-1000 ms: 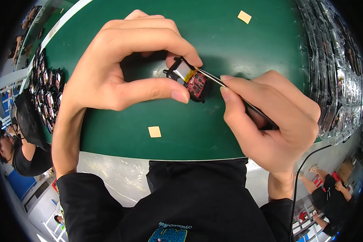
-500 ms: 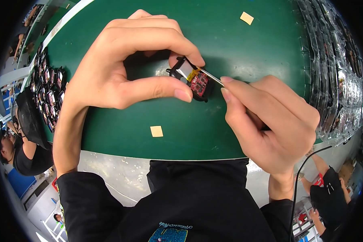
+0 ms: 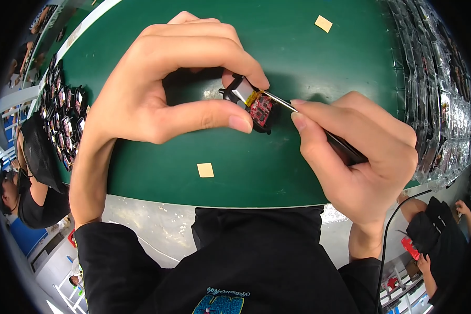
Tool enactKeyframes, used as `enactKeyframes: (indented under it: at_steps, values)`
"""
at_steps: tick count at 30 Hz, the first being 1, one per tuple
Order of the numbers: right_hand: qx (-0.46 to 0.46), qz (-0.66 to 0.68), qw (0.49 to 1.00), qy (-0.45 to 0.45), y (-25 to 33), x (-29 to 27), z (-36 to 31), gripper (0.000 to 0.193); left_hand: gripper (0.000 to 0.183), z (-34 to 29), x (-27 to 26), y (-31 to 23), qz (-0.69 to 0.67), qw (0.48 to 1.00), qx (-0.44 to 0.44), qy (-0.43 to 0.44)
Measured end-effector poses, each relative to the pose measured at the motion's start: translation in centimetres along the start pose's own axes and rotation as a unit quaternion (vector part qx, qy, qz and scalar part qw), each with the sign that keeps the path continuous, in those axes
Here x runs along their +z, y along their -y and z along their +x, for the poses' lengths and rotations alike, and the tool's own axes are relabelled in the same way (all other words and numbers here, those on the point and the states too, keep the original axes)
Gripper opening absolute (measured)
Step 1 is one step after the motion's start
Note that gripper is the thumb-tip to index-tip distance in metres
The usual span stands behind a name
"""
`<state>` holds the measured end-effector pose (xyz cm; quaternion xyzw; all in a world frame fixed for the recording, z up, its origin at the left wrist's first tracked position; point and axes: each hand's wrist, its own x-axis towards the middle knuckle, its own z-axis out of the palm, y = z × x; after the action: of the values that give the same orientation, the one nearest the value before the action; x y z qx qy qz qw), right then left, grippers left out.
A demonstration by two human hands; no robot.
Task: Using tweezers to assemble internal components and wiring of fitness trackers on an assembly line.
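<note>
Between the thumb and fingers of my left hand is a small black device housing, tilted and without a cover. Inside it show a silver battery, a strip of yellow tape and a red circuit board. My right hand grips a pair of metal tweezers with a dark rear part. Their tip reaches the housing's upper edge beside the yellow tape, close to my left index fingertip. Whether the tip touches the tape or the wall, I cannot tell.
Two small cream paper squares lie on the green table: a near square and a far square. Many similar black devices are heaped at the left. Clear plastic trays line the right edge. Other people sit at both sides.
My right hand has shifted slightly right and turned, so more of the tweezers' dark part shows. My left hand and the housing have barely moved. The person at right has moved an arm.
</note>
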<state>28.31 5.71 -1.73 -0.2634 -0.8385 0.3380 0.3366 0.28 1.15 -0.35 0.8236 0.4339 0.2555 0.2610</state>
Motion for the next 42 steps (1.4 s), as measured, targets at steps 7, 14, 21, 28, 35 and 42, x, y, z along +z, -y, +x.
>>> enactKeyframes:
  at_steps: [7,14,21,28,35,42]
  values:
    - [0.039,0.009,0.999,0.012,0.3,-0.4,0.0,0.022,0.055,-0.1,-0.1,0.2,0.003,1.000,0.013,-0.003]
    - [0.032,0.022,0.999,-0.001,0.2,-0.2,-0.1,0.023,0.056,-0.1,-0.1,0.2,0.000,1.000,0.005,-0.002]
    - [-0.008,0.001,1.000,0.000,-0.2,0.0,-0.2,0.023,0.056,-0.1,-0.2,0.1,0.002,1.000,-0.004,-0.001]
    - [-0.001,-0.016,1.000,-0.012,0.2,-0.2,-0.3,0.025,0.058,-0.1,-0.2,0.1,0.002,1.000,-0.006,0.000]
    - [-0.020,-0.012,0.999,-0.027,0.1,0.4,-0.2,0.025,0.059,-0.2,-0.2,0.2,0.002,1.000,-0.008,-0.005]
    - [-0.017,-0.001,1.000,-0.002,-0.1,0.1,0.1,0.023,0.059,-0.4,-0.2,0.3,-0.010,1.000,-0.013,-0.008]
